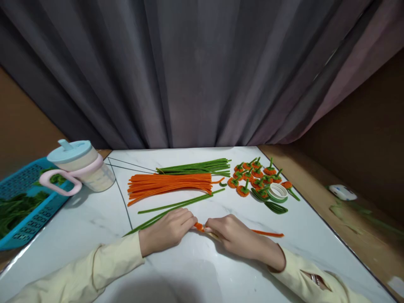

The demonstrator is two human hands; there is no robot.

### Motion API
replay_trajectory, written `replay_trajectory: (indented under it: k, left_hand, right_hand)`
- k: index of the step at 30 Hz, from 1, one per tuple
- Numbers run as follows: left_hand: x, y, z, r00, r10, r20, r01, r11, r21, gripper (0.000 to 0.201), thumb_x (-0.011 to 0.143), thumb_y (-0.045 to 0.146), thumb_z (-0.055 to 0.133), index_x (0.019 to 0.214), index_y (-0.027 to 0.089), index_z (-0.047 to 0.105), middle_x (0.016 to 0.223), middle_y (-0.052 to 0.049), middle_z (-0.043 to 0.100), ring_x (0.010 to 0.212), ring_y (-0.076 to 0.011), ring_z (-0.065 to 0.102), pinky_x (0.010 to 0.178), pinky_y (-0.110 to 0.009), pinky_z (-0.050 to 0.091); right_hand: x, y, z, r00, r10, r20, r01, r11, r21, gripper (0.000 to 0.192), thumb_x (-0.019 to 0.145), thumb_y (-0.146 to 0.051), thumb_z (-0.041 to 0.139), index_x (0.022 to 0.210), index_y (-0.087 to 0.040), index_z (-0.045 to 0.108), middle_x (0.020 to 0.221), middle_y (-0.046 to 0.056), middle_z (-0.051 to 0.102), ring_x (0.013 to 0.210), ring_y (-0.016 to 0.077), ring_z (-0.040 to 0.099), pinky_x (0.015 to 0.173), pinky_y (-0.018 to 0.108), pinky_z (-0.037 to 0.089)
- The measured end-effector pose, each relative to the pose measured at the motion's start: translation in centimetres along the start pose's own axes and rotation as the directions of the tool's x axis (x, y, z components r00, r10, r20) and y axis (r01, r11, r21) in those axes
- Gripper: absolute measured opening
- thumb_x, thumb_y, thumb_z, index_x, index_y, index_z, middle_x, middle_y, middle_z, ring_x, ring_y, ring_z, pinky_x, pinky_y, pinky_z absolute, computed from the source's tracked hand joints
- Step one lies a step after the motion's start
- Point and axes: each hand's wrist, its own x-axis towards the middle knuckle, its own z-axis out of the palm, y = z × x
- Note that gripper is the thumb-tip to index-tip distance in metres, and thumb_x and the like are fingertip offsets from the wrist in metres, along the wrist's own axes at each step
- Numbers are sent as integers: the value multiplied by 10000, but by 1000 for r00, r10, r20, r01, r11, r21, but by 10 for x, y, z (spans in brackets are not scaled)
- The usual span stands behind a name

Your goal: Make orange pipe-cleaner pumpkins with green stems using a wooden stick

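Between my two hands, at the table's near middle, is a short, bunched orange pipe cleaner [198, 227]. My left hand [170, 228] pinches its left end with curled fingers. On the other end, the fingers of my right hand [229, 232] are closed; something pale shows beneath them, too hidden to name. A straight orange length [269, 233] sticks out beyond my right hand; whether it joins the bunched piece cannot be seen. Beyond my hands lie a bundle of orange pipe cleaners [170, 184] and a bundle of green pipe cleaners [195, 167]. Loose green pipe cleaners [160, 219] lie near my left hand.
Several small orange pumpkin-like pieces with green stems [243, 190] stand at the right, by a white-and-green tape roll [278, 192] and green leaf loops [276, 207]. A lidded cup [94, 174] and a blue basket [34, 223] of greens are at left. A grey curtain [195, 75] hangs behind.
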Motion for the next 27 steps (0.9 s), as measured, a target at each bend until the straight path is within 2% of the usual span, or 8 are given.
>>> replay_trajectory:
  k: [3, 8, 12, 15, 19, 22, 24, 27]
  left_hand:
    - [0, 2, 1, 996, 74, -59, -76, 996, -36, 268, 927, 53, 255, 927, 128, 512, 738, -74, 559, 673, -177, 487, 636, -278, 432]
    - [1, 8, 0, 980, 111, -164, -136, 979, -151, 249, 883, 15, 292, 961, 119, 505, 753, -95, 567, 670, -177, 471, 634, -283, 440]
    - [1, 14, 1, 965, 34, -260, -103, 961, -257, 290, 845, -16, 280, 964, 128, 502, 741, -86, 549, 662, -168, 448, 608, -275, 434]
    - [0, 19, 3, 952, -82, -296, -29, 936, -350, 262, 865, -5, 295, 917, 151, 499, 713, -56, 526, 647, -153, 442, 585, -253, 420]
    - [1, 22, 6, 928, -261, -266, 120, 885, -450, 181, 910, 58, 350, 895, 162, 498, 737, -35, 508, 672, -138, 473, 606, -234, 419]
    - [2, 24, 6, 912, -359, -198, 220, 836, -503, 155, 929, 98, 364, 886, 164, 498, 763, -29, 510, 703, -136, 484, 638, -231, 419]
    - [3, 25, 4, 910, -387, -151, 253, 804, -538, 139, 936, 124, 370, 906, 161, 501, 794, -33, 514, 734, -140, 489, 668, -239, 422]
    - [4, 26, -1, 917, -385, -104, 256, 768, -587, 144, 943, 152, 374, 1007, 153, 502, 867, -48, 523, 797, -149, 497, 728, -257, 428]
  right_hand:
    - [3, -1, -7, 998, 2, 67, -12, 989, 145, 233, 932, -201, 390, 740, -176, 518, 612, -13, 520, 529, 102, 427, 527, 198, 305]
    - [5, 1, -7, 997, -47, 69, 16, 921, 390, 280, 929, -236, 379, 679, -174, 489, 579, -39, 441, 528, 88, 381, 542, 192, 311]
    - [7, -2, -8, 998, -15, 63, -22, 831, 556, 356, 946, -325, 374, 639, -168, 463, 538, -55, 402, 493, 74, 360, 532, 185, 318]
    - [7, -6, -11, 997, 36, 70, -72, 780, 622, 411, 949, -425, 376, 652, -163, 486, 528, -56, 398, 489, 76, 362, 511, 187, 310]
    - [6, -10, -9, 993, 114, 21, -99, 743, 662, 477, 949, -512, 322, 670, -162, 487, 587, -21, 495, 520, 86, 415, 522, 201, 326]
    - [6, -12, -3, 981, 187, -61, -102, 750, 653, 410, 950, -492, 324, 765, -174, 504, 596, -23, 522, 533, 96, 439, 548, 213, 344]
    - [6, -13, 1, 968, 232, -90, -117, 745, 657, 314, 949, -438, 342, 849, -188, 503, 574, -35, 518, 530, 107, 456, 552, 221, 351]
    - [6, -11, 5, 962, 244, -121, -105, 741, 663, 233, 943, -364, 348, 831, -203, 473, 562, -42, 498, 531, 116, 449, 578, 239, 361]
